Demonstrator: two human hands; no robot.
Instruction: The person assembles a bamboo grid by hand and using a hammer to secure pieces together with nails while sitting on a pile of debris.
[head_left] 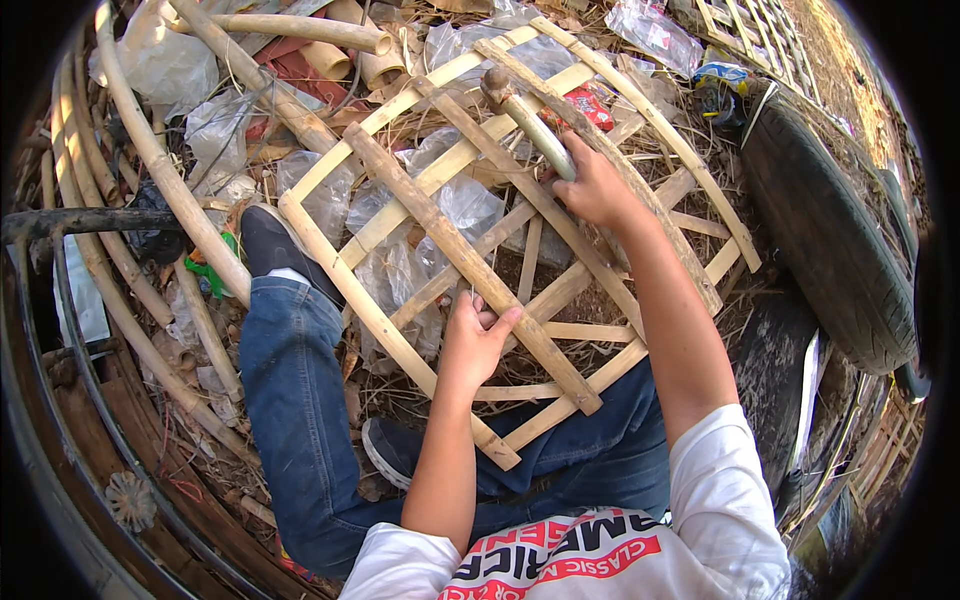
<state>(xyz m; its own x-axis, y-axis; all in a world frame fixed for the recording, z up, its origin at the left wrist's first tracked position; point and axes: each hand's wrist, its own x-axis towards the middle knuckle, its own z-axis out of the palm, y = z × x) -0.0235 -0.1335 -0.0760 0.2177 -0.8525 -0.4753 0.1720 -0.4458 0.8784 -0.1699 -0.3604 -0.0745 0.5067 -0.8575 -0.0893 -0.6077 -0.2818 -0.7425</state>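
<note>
A lattice panel of split bamboo slats (440, 232) lies tilted across my lap and the ground, its strips crossing in a loose grid. My left hand (476, 335) is closed at the edge of one long slat, the thumb lying against it. By its index fingertip there seems to be a thin, nail-like bit, too small to be sure of. Over the panel's upper right, my right hand (596, 185) grips the pale pipe handle of a hammer (535, 135). The hammer's rusty, rounded head points up and left, above the slats.
Bamboo poles (150, 160) and a black metal frame (75, 300) crowd the left side. A worn tyre (835, 235) stands at the right. Clear plastic bags (215, 135), dry straw and wrappers litter the ground. My dark shoe (285, 245) is at the panel's left edge.
</note>
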